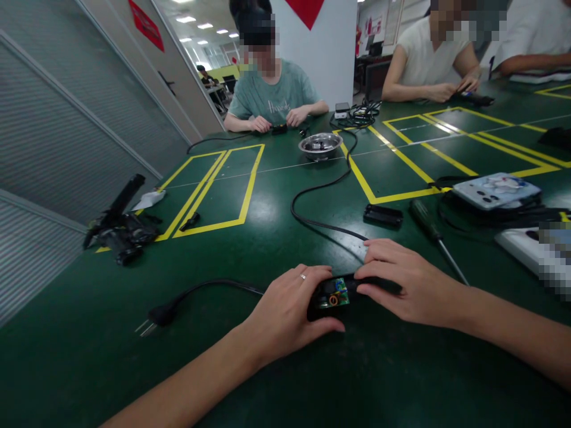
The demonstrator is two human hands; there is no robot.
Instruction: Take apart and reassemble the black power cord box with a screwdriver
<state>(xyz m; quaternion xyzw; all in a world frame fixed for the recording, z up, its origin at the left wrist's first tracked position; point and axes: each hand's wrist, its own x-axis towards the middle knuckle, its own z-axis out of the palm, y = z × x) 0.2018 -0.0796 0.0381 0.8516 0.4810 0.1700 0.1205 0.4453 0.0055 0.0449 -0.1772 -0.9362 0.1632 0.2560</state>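
Note:
Near the table's front, my left hand (pixel 297 303) is closed around an opened black power adapter. Its circuit board (pixel 335 292) is exposed, with a copper coil and blue and yellow parts on top. On the right, my right hand (pixel 404 285) pinches a black cable (pixel 352 284) where it meets the adapter; the fingers partly hide the joint. A two-pin plug (pixel 163 315) lies to the left, its cord running under my left hand. Beyond my right hand, an empty black casing half (pixel 382 216) rests on the table. A screwdriver (pixel 430 226) lies beside it.
A metal bowl (pixel 320 147) holding small parts stands further back. At left are dark bagged items (pixel 127 232) and a small black piece (pixel 190 221). A phone (pixel 497 190) and a white device (pixel 526 249) lie at right. Several people sit around the table, two handling dark objects.

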